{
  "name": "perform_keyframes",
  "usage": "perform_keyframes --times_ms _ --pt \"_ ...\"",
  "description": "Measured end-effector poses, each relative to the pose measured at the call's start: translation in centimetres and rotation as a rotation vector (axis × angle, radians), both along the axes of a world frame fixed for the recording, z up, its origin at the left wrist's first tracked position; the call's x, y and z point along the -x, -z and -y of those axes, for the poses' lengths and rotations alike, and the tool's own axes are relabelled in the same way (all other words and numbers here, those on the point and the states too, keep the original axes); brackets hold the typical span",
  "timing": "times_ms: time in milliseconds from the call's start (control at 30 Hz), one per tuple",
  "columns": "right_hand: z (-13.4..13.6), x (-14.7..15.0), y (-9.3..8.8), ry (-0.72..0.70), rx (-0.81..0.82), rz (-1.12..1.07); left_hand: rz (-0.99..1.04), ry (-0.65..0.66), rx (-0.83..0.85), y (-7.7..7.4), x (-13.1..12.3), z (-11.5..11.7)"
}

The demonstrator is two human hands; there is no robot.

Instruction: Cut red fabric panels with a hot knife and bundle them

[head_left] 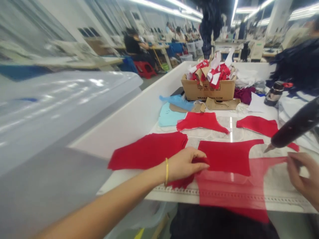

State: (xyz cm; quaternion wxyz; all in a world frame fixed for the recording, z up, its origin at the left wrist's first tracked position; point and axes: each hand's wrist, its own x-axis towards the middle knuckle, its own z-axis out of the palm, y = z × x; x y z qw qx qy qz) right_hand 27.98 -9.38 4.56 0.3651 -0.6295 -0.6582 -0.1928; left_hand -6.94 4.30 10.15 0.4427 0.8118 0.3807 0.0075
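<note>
Nearest to me is the bare left forearm with a thin yellow band at the wrist, and the left hand [185, 162] is pinched together on the edge of a blurred red piece [231, 192] that hangs over the near lip of the white table [139, 113]. That piece runs from the left hand out toward three o'clock, where the right hand [302, 177] sits with curled fingers at its far corner. Whether that hand actually grips the cloth I cannot tell, since it is cut off by the edge and the cloth is smeared. To my eye the piece is being spread. It would go best pulled evenly from both corners and kept low to the table, so it neither wrinkles nor drags the flat red panel [226, 154] lying just at one o'clock of the left hand. Another red panel [149, 151] lies at eleven o'clock, touching nothing. At twelve o'clock, well back, a cardboard box [209, 89] brims with red and white scraps. A dark pointed tool [296, 127] pokes in at two o'clock, its holder out of view. Motion blur hides the held piece's true outline and lower edge.
</note>
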Motion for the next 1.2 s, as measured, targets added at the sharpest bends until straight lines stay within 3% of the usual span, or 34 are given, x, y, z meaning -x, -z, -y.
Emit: perform_keyframes --times_ms 67,167,333,467,633,933,1067,1200 --pt "-1.8 0.4 0.3 -0.032 0.011 0.094 -0.093 -0.028 -0.108 1.4 -0.5 -1.0" --pt "-3.3 0.5 1.4 0.014 0.206 0.050 -0.154 -0.058 -0.228 2.7 -1.1 -1.8" --pt "-5.1 -0.5 2.8 0.046 0.436 -0.010 -0.230 -0.069 -0.387 3.2 -1.7 -2.4" --pt "-6.8 -1.5 2.8 0.019 0.520 0.017 -0.266 -0.060 -0.462 3.5 -1.9 -3.1" --pt "-8.4 -2.4 2.5 -0.070 0.519 -0.081 -0.304 -0.064 -0.542 4.6 -2.0 -3.8" --pt "-9.7 -2.8 3.2 -0.054 0.491 -0.210 -0.317 -0.057 -0.643 6.2 -1.3 -4.7" --pt "-9.8 -2.6 3.2 -0.040 0.443 -0.290 -0.378 -0.035 -0.784 5.4 -1.8 -4.4" --pt "-9.3 -2.7 1.7 -0.007 0.238 -0.459 -0.355 0.006 -1.039 4.0 -3.1 -2.3"
